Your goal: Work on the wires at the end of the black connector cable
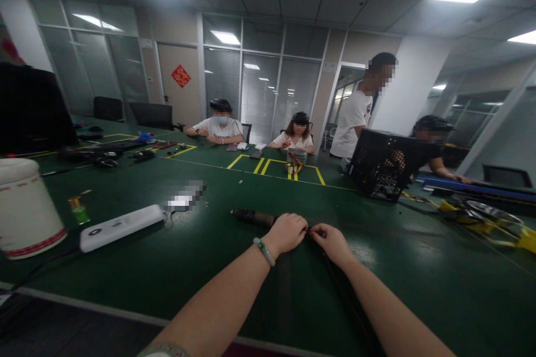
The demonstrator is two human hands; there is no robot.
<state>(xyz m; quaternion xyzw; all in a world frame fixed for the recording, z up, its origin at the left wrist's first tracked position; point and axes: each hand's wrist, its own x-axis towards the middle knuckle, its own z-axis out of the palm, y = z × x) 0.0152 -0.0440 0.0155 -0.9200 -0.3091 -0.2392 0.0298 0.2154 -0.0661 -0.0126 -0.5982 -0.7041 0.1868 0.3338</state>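
From where I stand, the person's left hand (288,231) is curled closed around the rear end of a slim, dark cylindrical tool with a brownish barrel (253,216), which lies on the broad dark-green table (209,284), its narrow tip pointing away to the left. A pale green bangle (264,251) circles that wrist. The right hand (334,244) is just beside it, thumb and forefinger pinched on the thin black cord (335,279) close to the tool's end; the fingertips hide the exact join. From there the cord trails toward the near edge, beside the right forearm.

To the left lie a long white plastic power strip (121,228), a small glass bottle of bright green liquid with a gold cap (79,210), and a big cream-coloured cylindrical container with red bands near its base (29,215). To the right stands a black computer case with a perforated panel (377,164), with a tangle of yellow parts (489,228) nearby. Across the table, 2 people sit behind yellow tape outlines (272,162); 1 more stands in a white T-shirt (349,114), and another leans in beyond the case.
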